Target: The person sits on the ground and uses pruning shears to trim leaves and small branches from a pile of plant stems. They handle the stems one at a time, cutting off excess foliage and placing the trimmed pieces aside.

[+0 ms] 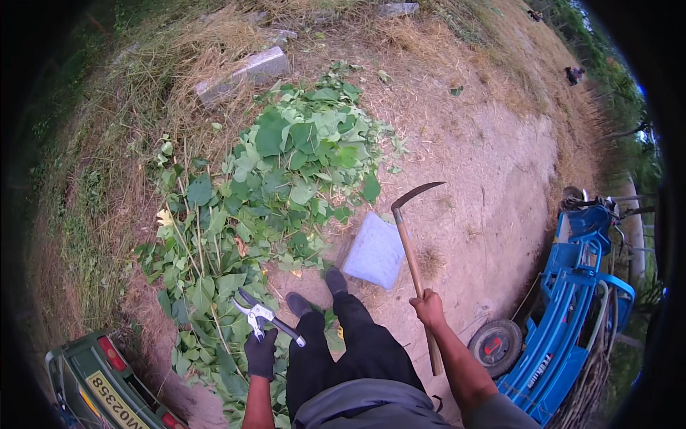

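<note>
My left hand (261, 354), in a dark glove, grips one handle of a pair of pruning shears (261, 316). The blades are apart and the other dark handle sticks out to the right. In my bare right hand (429, 309) is the wooden shaft of a sickle (411, 257), its dark curved blade pointing up and to the right. Beyond my shoes lies a large heap of green leaves (305, 155). Leafy cut branches (209, 273) spread from it down the left side, below the shears. A pale lavender cushion-like block (377, 251) rests on the ground beside the sickle shaft.
A blue three-wheeled cargo vehicle (563, 305) stands at the right, with sticks along its far side. The rear of a dark green vehicle (107, 381) is at lower left. A stone block (246, 76) lies in dry grass behind the heap. Two distant figures, possibly people, appear at upper right.
</note>
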{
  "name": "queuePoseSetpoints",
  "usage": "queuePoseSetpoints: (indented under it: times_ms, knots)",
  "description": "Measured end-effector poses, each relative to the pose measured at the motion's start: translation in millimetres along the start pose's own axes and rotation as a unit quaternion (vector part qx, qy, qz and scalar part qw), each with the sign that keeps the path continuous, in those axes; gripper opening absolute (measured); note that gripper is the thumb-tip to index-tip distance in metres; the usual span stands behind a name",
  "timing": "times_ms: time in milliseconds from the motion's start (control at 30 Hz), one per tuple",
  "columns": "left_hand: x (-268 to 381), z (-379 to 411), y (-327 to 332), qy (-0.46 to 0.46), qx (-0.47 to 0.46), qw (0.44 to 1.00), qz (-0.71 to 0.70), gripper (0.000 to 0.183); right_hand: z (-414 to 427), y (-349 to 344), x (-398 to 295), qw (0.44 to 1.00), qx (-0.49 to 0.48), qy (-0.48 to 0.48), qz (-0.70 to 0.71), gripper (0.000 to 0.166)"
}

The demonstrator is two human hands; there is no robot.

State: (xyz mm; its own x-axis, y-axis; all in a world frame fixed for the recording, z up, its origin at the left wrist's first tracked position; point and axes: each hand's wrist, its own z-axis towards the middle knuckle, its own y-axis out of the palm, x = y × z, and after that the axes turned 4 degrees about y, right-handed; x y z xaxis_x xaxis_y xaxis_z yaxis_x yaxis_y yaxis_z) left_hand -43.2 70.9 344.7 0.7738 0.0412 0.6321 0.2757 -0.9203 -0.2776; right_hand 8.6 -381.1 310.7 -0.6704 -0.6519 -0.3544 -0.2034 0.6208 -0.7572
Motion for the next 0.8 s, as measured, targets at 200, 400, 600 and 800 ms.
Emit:
queuePoseSetpoints:
  times_ms: [200, 400, 600, 800]
  knots:
    - [-7, -2, 22, -0.002, -0.031, 0.997, 0.077, 0.024, 35, 43, 33, 0.992, -0.097, 0.075, -0.022, 0.031]
    - [-68, 14, 64, 0.006, -0.028, 0.996, 0.090, 0.021, 116, 100, 32, 0.969, -0.137, 0.155, 0.134, 0.024]
    - [-59, 17, 127, 0.110, -0.110, 0.979, 0.133, 0.012, 168, 164, 69, 0.985, -0.022, 0.073, 0.155, 0.018]
    - [-77, 35, 162, 0.067, -0.111, 0.981, 0.141, 0.019, 183, 227, 111, 0.960, -0.082, 0.152, 0.220, 0.020]
